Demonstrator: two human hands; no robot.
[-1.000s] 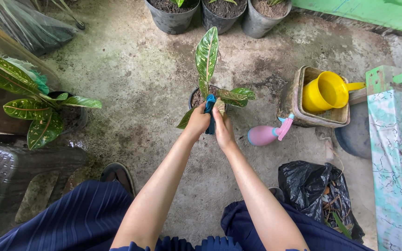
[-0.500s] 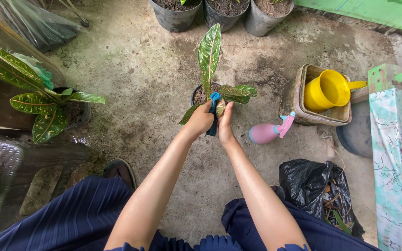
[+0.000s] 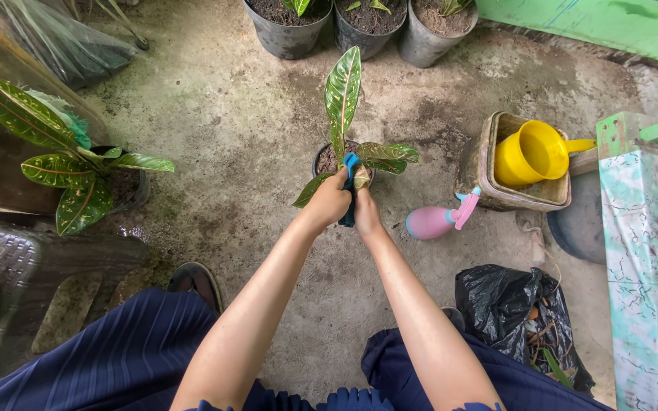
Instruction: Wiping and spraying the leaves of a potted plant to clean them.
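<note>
I see two bare forearms with no sleeves, a left hand (image 3: 329,204) and right hand (image 3: 365,215) without rings, dark navy pinstriped trousers (image 3: 116,358), and a dark sandal (image 3: 196,280).

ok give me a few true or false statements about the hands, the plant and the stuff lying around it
1. Both hands, the left hand and right hand, are at the small potted plant. True.
2. A blue cloth sits between the hands. True.
3. The pink spray bottle stands upright. False: it lies on its side on the concrete floor.
4. The yellow watering can rests on the floor. False: it sits in a beige basin.
5. A black plastic bag lies by the person's right side. True.
</note>
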